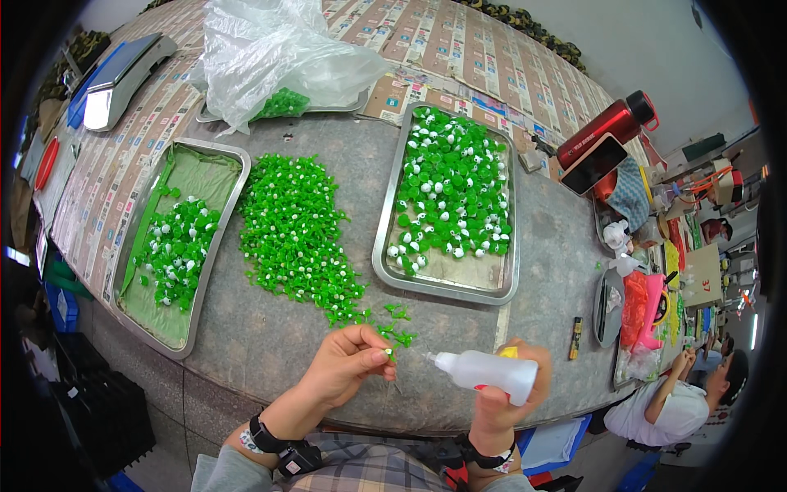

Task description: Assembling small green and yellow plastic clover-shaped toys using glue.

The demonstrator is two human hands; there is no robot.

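Between the thumb and forefinger of my left hand (348,365) is a small green plastic piece with a whitish spot (388,353). My right hand (496,410) wraps round a translucent white squeeze bottle (479,371), tilted so its narrow nozzle points left toward that piece, with a gap between them. Just beyond my left hand lie a few loose green pieces (399,334), at the near end of a long heap of similar green pieces (291,221). Right of the heap, a metal tray (447,287) carries many green and white rounded parts (455,180).
A second metal tray (184,344) at left bears more green-and-white parts. Farther back are a plastic bag (279,49) over another tray and a scale (127,78). To the right are a red flask (602,131), a phone (593,164) and a small dark cylinder (575,338). Another person (668,406) sits at far right.
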